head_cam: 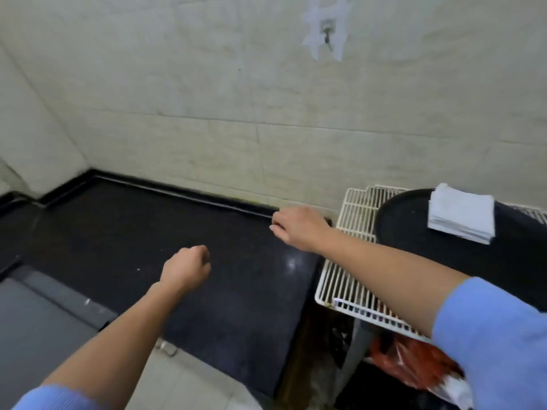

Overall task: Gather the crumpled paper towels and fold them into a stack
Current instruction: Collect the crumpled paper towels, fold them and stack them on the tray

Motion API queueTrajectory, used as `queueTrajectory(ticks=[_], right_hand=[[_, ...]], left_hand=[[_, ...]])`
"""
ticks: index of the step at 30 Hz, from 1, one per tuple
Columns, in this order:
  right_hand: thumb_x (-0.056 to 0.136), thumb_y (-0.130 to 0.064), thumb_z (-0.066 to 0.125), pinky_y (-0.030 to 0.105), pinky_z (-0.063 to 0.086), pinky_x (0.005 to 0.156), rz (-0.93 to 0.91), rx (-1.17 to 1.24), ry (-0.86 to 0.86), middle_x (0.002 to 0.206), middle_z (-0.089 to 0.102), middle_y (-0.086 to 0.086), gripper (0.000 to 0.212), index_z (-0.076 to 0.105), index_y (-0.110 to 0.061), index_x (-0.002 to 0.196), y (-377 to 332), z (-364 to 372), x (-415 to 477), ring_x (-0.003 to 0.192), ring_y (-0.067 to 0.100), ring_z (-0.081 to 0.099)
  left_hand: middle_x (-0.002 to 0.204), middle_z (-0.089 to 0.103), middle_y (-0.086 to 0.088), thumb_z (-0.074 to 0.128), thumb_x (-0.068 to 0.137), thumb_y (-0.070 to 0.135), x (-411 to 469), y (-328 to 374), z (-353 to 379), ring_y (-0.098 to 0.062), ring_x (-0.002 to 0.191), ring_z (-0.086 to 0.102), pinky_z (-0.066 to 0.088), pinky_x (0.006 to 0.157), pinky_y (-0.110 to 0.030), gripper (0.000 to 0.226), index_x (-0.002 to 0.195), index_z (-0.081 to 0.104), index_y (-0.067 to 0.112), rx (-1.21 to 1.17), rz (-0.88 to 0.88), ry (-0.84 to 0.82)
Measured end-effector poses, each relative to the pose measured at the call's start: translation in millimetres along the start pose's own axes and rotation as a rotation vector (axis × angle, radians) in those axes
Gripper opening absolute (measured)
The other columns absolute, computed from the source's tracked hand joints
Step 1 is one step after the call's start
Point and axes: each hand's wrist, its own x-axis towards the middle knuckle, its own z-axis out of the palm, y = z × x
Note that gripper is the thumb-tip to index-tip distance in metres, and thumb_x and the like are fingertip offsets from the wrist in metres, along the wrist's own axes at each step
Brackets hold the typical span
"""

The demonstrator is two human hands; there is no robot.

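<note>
View from my head, looking down at my two bare forearms over a dark, speckled surface (142,226) that runs along a pale tiled wall.

My left hand (185,269) hangs just above the middle of the surface, seen from the back, its fingers (204,253) loosely curled under with nothing in them. My right hand (296,227) is further back, near the wall edge, palm down, fingers bent toward the surface; I see nothing held there either. Both look idle rather than gripping.

The paper towels (461,214) are to my right: a neat, squared white stack of folded sheets, edges lined up, lying on a round black tray (408,232). The tray sits on a white wire rack (353,208) just beside the end of the surface. I judge the stack was set there to keep it dry and out of the way. No crumpled towel shows anywhere, so the gathering and folding look done.

Below the rack, something red and crinkled, perhaps a plastic bag (414,365), is partly hidden. A small hook (327,35) is taped high on the wall. My sleeves (488,335) are blue.

No brand, label or readable writing is visible; the picture is slightly blurred.
</note>
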Motion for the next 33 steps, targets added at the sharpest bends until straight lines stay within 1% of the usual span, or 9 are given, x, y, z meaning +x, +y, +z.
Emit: queueTrajectory(ticks=[4, 6, 8, 12, 16, 20, 26, 33], right_hand=[[0.100, -0.041, 0.035, 0.036, 0.044, 0.064, -0.105, -0.031, 0.002, 0.096, 0.061, 0.001, 0.035, 0.059, -0.017, 0.100, -94.6, 29.3, 56.3, 0.086, 0.027, 0.062], [0.099, -0.042, 0.034, 0.035, 0.042, 0.063, -0.141, -0.023, -0.005, 0.096, 0.061, 0.000, 0.034, 0.059, -0.017, 0.099, -146.6, 45.4, 86.4, 0.085, 0.026, 0.062], [0.099, -0.042, 0.034, 0.036, 0.046, 0.067, -0.178, -0.004, -0.027, 0.098, 0.061, 0.000, 0.034, 0.058, -0.018, 0.100, -199.0, 57.4, 115.0, 0.086, 0.027, 0.062], [0.099, -0.042, 0.034, 0.036, 0.048, 0.071, -0.264, 0.023, -0.056, 0.099, 0.061, 0.000, 0.034, 0.058, -0.018, 0.100, -288.3, 69.2, 169.9, 0.087, 0.026, 0.062], [0.099, -0.043, 0.034, 0.038, 0.050, 0.072, -0.366, 0.015, -0.071, 0.099, 0.061, 0.000, 0.034, 0.058, -0.019, 0.101, -360.0, 81.3, 222.9, 0.086, 0.026, 0.062], [0.099, -0.044, 0.035, 0.039, 0.050, 0.073, -0.465, 0.022, -0.091, 0.101, 0.062, 0.000, 0.034, 0.058, -0.019, 0.103, -422.3, 105.9, 276.7, 0.089, 0.027, 0.062], [0.098, -0.046, 0.035, 0.038, 0.049, 0.071, -0.596, 0.070, -0.109, 0.102, 0.062, 0.001, 0.035, 0.058, -0.021, 0.106, -502.0, 153.0, 382.8, 0.088, 0.025, 0.061], [0.098, -0.046, 0.036, 0.039, 0.048, 0.073, -0.722, 0.142, -0.135, 0.104, 0.063, 0.002, 0.035, 0.058, -0.020, 0.108, -592.0, 189.1, 499.6, 0.092, 0.026, 0.061]], left_hand=[[0.095, 0.064, -0.004, 0.050, 0.085, 0.026, -23.0, -116.6, -19.1, -0.028, 0.086, 0.060, 0.048, 0.070, -0.034, 0.007, 0.089, 0.056, 0.026, 0.033, -0.074, 0.062], [0.096, 0.064, -0.004, 0.048, 0.085, 0.026, -34.5, -175.9, -28.0, -0.028, 0.087, 0.060, 0.048, 0.070, -0.033, 0.008, 0.088, 0.055, 0.026, 0.066, -0.105, 0.057], [0.098, 0.065, -0.005, 0.048, 0.086, 0.025, -47.8, -231.5, -37.1, -0.029, 0.089, 0.061, 0.049, 0.071, -0.033, 0.010, 0.091, 0.057, 0.025, 0.089, -0.138, 0.053], [0.107, 0.063, -0.007, 0.050, 0.089, 0.025, -70.5, -323.6, -53.4, -0.029, 0.098, 0.060, 0.049, 0.077, -0.034, 0.019, 0.105, 0.059, 0.020, 0.088, -0.232, 0.066], [0.109, 0.064, -0.007, 0.048, 0.089, 0.025, -80.1, -394.2, -57.9, -0.028, 0.097, 0.059, 0.050, 0.076, -0.033, 0.021, 0.107, 0.059, 0.019, 0.051, -0.332, 0.073], [0.112, 0.063, -0.009, 0.050, 0.089, 0.026, -79.7, -450.3, -53.9, -0.029, 0.100, 0.060, 0.051, 0.079, -0.035, 0.025, 0.110, 0.059, 0.018, 0.031, -0.409, 0.051], [0.114, 0.063, -0.010, 0.051, 0.089, 0.028, -48.5, -547.2, -67.0, -0.030, 0.103, 0.059, 0.048, 0.080, -0.034, 0.024, 0.109, 0.059, 0.018, 0.040, -0.537, 0.039], [0.114, 0.063, -0.008, 0.051, 0.087, 0.027, -19.6, -649.7, -90.4, -0.029, 0.104, 0.059, 0.045, 0.078, -0.033, 0.028, 0.114, 0.059, 0.021, 0.015, -0.708, 0.072]])
